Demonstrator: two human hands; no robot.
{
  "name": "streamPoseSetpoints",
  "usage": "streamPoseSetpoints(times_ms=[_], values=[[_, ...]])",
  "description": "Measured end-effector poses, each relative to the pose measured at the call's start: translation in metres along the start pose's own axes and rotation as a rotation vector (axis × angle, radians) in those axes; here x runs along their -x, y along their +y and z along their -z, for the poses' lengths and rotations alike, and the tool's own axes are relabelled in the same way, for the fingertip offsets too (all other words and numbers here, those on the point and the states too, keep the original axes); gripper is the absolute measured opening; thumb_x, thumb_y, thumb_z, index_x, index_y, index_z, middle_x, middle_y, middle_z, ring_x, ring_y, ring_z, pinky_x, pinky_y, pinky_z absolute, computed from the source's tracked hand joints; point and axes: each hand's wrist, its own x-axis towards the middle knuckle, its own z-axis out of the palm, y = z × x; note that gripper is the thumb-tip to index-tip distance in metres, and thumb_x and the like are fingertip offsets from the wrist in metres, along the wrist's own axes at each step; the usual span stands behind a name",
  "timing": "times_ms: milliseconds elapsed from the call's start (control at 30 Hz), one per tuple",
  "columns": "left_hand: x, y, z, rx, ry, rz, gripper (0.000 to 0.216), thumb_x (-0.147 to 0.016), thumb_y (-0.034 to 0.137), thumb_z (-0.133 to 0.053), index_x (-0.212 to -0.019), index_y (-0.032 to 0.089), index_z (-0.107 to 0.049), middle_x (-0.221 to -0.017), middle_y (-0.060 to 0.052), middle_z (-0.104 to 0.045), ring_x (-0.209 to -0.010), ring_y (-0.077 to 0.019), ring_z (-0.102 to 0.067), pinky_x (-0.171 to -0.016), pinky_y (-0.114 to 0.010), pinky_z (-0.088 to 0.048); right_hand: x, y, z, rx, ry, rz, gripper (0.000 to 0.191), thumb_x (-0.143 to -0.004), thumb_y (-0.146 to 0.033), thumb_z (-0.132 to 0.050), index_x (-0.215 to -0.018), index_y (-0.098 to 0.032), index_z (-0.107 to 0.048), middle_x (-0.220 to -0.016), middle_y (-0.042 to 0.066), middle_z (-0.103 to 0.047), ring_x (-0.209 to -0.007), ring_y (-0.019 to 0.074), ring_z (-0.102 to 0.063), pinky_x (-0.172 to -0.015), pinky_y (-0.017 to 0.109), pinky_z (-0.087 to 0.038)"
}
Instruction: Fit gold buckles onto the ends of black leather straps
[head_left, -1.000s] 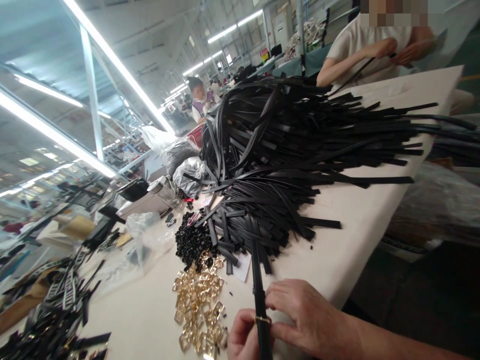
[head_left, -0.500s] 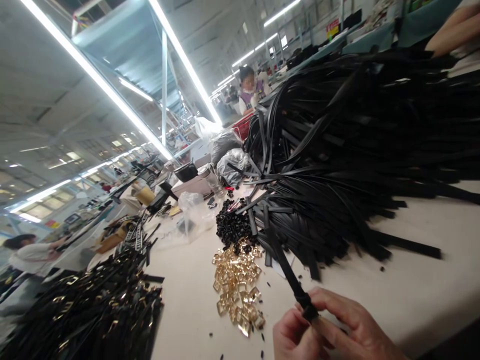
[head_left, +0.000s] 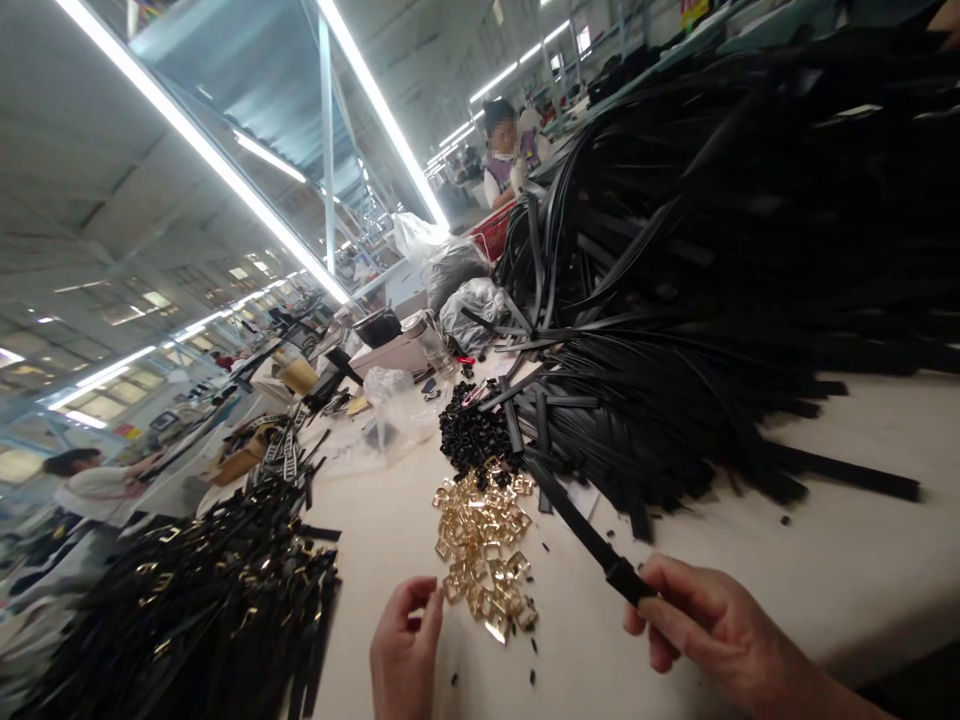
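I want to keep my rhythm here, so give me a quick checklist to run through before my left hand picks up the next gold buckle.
1. Right hand grips the black strap: ok.
2. Left hand empty: cannot tell, fingers curled.
3. Gold buckles beside the left hand: ok.
4. Pile of black loops separate from the buckles: not ok, the piles meet.
5. Finished straps stay apart from the loose strap heap: ok.
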Motion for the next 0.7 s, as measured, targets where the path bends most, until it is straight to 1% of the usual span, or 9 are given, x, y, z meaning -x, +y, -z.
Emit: streamPoseSetpoints(times_ms=[100, 200, 267, 333, 400, 567, 700], values=[[-0.007, -0.012, 0.002, -0.142, -0.113, -0.042, 0.040, -0.076, 0.053, -0.067, -0.100, 0.021, -0.069, -0.097, -0.008, -0.071, -0.087, -0.0278, -0.067, -0.073, -0.037, -0.054, 0.000, 0.001, -0.002, -0.015, -0.008, -0.018, 0.039, -0.086, -0.056, -0.055, -0.075, -0.019, -0.055, -0.067, 0.002, -0.065, -0.051, 0.0125, -0.059, -0.051, 0.023, -0.045], [-0.011, -0.021, -0.003, -0.251, -0.167, -0.101, 0.033, -0.083, 0.050, -0.060, -0.102, 0.024, -0.068, -0.106, -0.008, -0.068, -0.094, -0.0278, -0.066, -0.081, -0.040, -0.053, -0.001, 0.004, -0.003, 0.007, -0.014, -0.016, 0.036, -0.088, -0.053, -0.055, -0.077, -0.019, -0.054, -0.063, 0.000, -0.063, -0.050, 0.0116, -0.057, -0.049, 0.022, -0.043], [-0.015, -0.025, -0.006, -0.303, -0.136, -0.110, 0.034, -0.085, 0.051, -0.057, -0.103, 0.025, -0.068, -0.107, -0.008, -0.067, -0.094, -0.0286, -0.066, -0.083, -0.042, -0.053, -0.001, 0.006, -0.002, 0.021, -0.021, 0.007, 0.033, -0.089, -0.050, -0.055, -0.078, -0.018, -0.054, -0.064, -0.001, -0.063, -0.051, 0.0113, -0.057, -0.050, 0.021, -0.042], [-0.017, -0.026, -0.010, -0.324, -0.067, -0.159, 0.035, -0.085, 0.052, -0.057, -0.104, 0.024, -0.067, -0.107, -0.009, -0.066, -0.096, -0.0299, -0.065, -0.082, -0.043, -0.053, -0.001, 0.008, -0.002, 0.031, -0.029, 0.039, 0.033, -0.091, -0.049, -0.052, -0.080, -0.018, -0.054, -0.065, 0.000, -0.063, -0.052, 0.0112, -0.058, -0.050, 0.021, -0.043], [-0.017, -0.020, -0.016, -0.310, -0.035, -0.241, 0.034, -0.084, 0.051, -0.058, -0.103, 0.025, -0.068, -0.108, -0.008, -0.067, -0.097, -0.0298, -0.065, -0.083, -0.042, -0.052, 0.000, 0.008, -0.002, 0.042, -0.028, 0.055, 0.034, -0.092, -0.049, -0.050, -0.081, -0.018, -0.054, -0.065, 0.000, -0.063, -0.052, 0.0112, -0.058, -0.050, 0.021, -0.043], [-0.011, 0.012, -0.041, -0.237, -0.147, -0.411, 0.019, -0.088, 0.043, -0.057, -0.089, 0.028, -0.068, -0.100, -0.004, -0.069, -0.096, -0.0246, -0.064, -0.086, -0.037, -0.051, 0.000, 0.006, -0.002, 0.021, -0.027, 0.054, 0.035, -0.092, -0.051, -0.050, -0.080, -0.018, -0.053, -0.066, 0.000, -0.062, -0.052, 0.0110, -0.057, -0.050, 0.021, -0.043], [-0.015, 0.028, -0.057, -0.264, -0.188, -0.510, 0.014, -0.090, 0.037, -0.056, -0.089, 0.028, -0.067, -0.095, -0.003, -0.070, -0.093, -0.0227, -0.065, -0.082, -0.034, -0.051, -0.001, 0.015, 0.000, -0.088, 0.011, 0.059, 0.039, -0.093, -0.055, -0.050, -0.082, -0.018, -0.053, -0.066, -0.001, -0.061, -0.052, 0.0100, -0.056, -0.051, 0.021, -0.042]])
